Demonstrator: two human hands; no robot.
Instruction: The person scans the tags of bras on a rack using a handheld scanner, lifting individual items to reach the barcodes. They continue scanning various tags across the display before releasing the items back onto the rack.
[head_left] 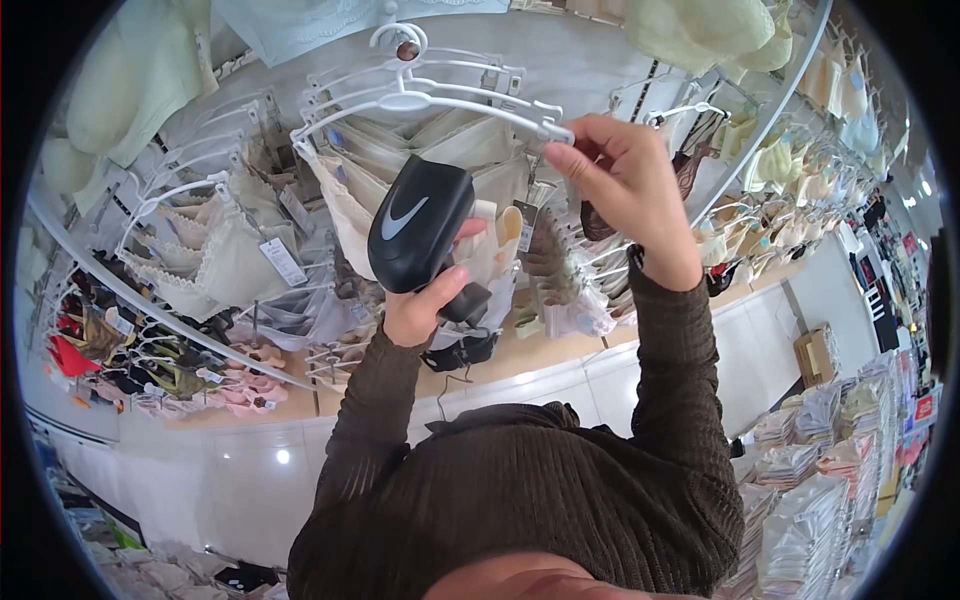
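Observation:
My left hand (pixel 425 308) is wrapped round a black handheld barcode scanner (pixel 422 222) with a grey curved mark on its top. Its fingers are partly hidden behind the scanner. My right hand (pixel 628 180) pinches the right end of a white plastic hanger (pixel 405 101) between thumb and fingers. From that hanger a cream bra (pixel 342 205) hangs down, partly covered by the scanner. Close behind the scanner, a dark printed tag (pixel 528 228) shows among the garments.
Rows of bras on white hangers fill the wall rack, including a lace-edged cream one (pixel 225 250) at left. A curved metal rail (pixel 765 130) crosses at right. Stacks of packaged garments (pixel 810 530) stand at lower right, beyond the tiled floor (pixel 560 390). A cardboard box (pixel 817 356) sits farther off.

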